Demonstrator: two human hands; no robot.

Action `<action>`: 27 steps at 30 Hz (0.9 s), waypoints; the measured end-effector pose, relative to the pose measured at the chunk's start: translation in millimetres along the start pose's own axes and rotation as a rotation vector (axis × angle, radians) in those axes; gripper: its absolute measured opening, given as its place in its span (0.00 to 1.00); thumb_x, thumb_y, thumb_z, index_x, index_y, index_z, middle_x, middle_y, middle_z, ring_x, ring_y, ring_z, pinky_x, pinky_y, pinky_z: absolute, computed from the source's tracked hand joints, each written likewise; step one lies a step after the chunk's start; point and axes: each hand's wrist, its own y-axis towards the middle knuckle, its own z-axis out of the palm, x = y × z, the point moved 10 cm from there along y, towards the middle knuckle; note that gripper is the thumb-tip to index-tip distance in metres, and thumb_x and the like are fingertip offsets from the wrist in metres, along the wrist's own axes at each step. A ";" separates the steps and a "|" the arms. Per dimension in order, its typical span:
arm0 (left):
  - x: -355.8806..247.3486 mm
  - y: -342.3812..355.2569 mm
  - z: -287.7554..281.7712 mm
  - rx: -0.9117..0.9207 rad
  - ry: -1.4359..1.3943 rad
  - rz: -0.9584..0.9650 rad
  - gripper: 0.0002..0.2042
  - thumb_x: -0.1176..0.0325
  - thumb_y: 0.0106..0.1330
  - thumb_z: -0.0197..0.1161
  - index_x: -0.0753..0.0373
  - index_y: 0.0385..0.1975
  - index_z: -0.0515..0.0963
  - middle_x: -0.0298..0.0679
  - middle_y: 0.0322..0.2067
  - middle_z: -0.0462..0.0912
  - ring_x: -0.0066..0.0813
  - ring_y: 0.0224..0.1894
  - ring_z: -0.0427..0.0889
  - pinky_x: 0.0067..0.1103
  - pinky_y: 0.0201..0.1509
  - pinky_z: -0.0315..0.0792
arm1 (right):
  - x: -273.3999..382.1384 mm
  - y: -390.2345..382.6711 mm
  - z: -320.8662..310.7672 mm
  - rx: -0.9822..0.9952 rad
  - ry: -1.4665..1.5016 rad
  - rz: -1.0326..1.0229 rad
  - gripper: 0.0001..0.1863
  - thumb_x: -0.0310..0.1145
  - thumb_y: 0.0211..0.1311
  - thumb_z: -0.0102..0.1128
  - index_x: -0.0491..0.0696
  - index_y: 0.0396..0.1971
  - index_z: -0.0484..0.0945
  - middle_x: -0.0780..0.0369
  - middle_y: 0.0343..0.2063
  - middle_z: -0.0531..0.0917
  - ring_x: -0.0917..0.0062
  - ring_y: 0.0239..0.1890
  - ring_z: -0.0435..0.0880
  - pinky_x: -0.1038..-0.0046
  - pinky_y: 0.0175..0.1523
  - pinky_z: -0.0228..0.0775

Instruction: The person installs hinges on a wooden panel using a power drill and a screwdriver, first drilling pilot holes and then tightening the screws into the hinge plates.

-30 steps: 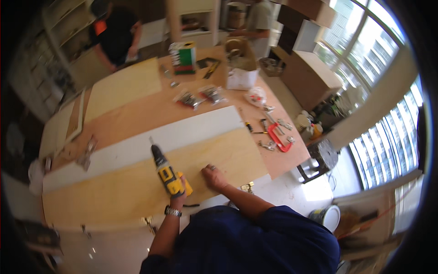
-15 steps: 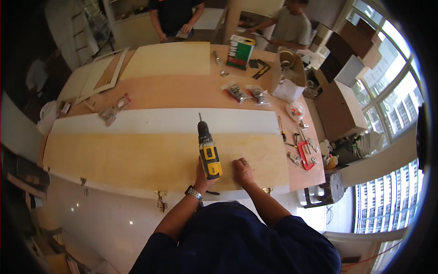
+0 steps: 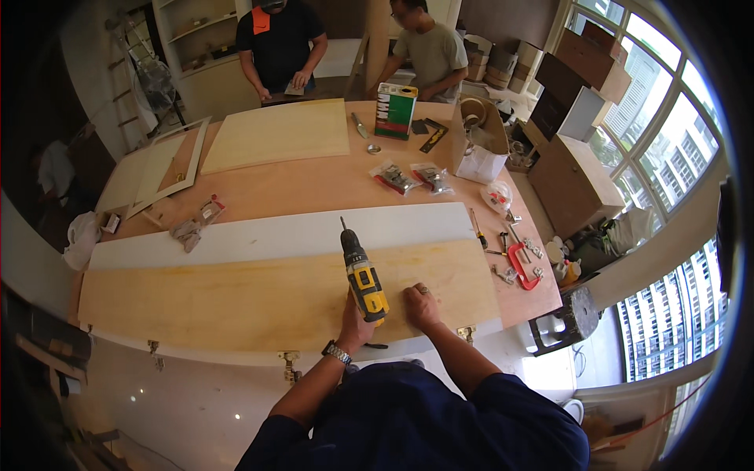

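Unmoved, left hand grips drill; right hand flat on plywood panel.

The left hand holds a yellow-and-black cordless drill over a long pale plywood panel; the right hand presses flat on the panel, just beside the drill.

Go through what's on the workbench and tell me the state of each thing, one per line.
Drill: lying on the panel, gripped by left hand.
Plywood panel: flat, right hand pressing it.
Cardboard box: open.
Tin can: upright.
Red clamp: lying loose.
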 end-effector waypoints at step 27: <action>112.2 -13.7 -198.3 -0.205 1.128 -0.212 0.31 0.49 0.65 0.54 0.62 0.62 0.62 0.48 0.67 0.56 0.48 0.69 0.52 0.46 0.70 0.47 | -63.6 -3.7 -38.1 -0.134 -0.231 0.180 0.04 0.26 0.61 0.50 0.44 0.32 0.75 0.51 0.33 0.76 0.53 0.40 0.74 0.56 0.45 0.67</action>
